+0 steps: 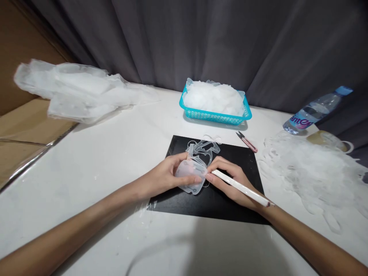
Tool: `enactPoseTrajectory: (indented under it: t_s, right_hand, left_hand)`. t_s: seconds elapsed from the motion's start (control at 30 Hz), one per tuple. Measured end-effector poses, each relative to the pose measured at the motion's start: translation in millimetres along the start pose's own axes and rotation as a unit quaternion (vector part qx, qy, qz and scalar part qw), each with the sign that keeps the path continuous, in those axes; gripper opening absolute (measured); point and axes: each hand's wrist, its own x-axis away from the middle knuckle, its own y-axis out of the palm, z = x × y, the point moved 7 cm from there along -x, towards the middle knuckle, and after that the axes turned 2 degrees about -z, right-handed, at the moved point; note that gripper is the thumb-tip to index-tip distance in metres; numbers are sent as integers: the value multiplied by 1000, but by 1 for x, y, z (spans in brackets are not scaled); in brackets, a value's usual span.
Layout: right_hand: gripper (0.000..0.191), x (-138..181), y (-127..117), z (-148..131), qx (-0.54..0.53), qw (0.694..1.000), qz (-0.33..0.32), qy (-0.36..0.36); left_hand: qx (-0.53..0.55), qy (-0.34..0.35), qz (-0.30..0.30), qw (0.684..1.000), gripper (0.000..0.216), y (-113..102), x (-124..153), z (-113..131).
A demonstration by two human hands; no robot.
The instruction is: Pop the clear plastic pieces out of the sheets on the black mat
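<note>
Above a black mat [181, 207], my left hand [169, 170] grips a translucent, rounded plastic or silicone piece [188, 170], thumb on its near face and fingers behind it. My right hand [231, 180] is closed around a slim white-handled tool [241, 188], held like a pen. Its tip is hidden by the fingertips at the right edge of the piece, so I cannot tell what kind of tool it is. Clear looping strips [211, 147] lie just beyond the piece on the mat; whether they join it is unclear.
A turquoise basket [215, 115] heaped with white material stands at the back. Pink-handled thread snips [247, 142] lie by the mat's far right corner. On the right are translucent scraps [322, 172], a water bottle [310, 113] and a tape roll [324, 140]. Plastic bags [83, 90] and cardboard [25, 126] occupy the left.
</note>
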Motion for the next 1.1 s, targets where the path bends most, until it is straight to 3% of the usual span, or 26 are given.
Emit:
enactPoseTrajectory:
  t_s: [0.23,0.4,0.53,0.67,0.8,1.1]
  right_hand:
    - [13,0,2,3,2,1000,7,7]
    - [14,2,4,4,76,997,11,-6]
    - [14,5,4,4,156,987,8,-46]
    - [11,5,-2,10,179,983,23,-38]
    - [4,5,-1,6,168,984,13,-63]
    - [11,7,-5,1,106,993,35,-47]
  left_hand:
    - [-1,-6,12,1000,35,2,-2,-3]
    - [-22,-26,11,999,34,1,-1,0]
    - [-19,-64,-31,997,33,-9,3,-5]
    - [-42,-112,-82,989,33,-21,5,-12]
    - [-51,-90,-103,989,32,-20,5,-8]
    - [-48,-74,-105,991,34,-15,7,-5]
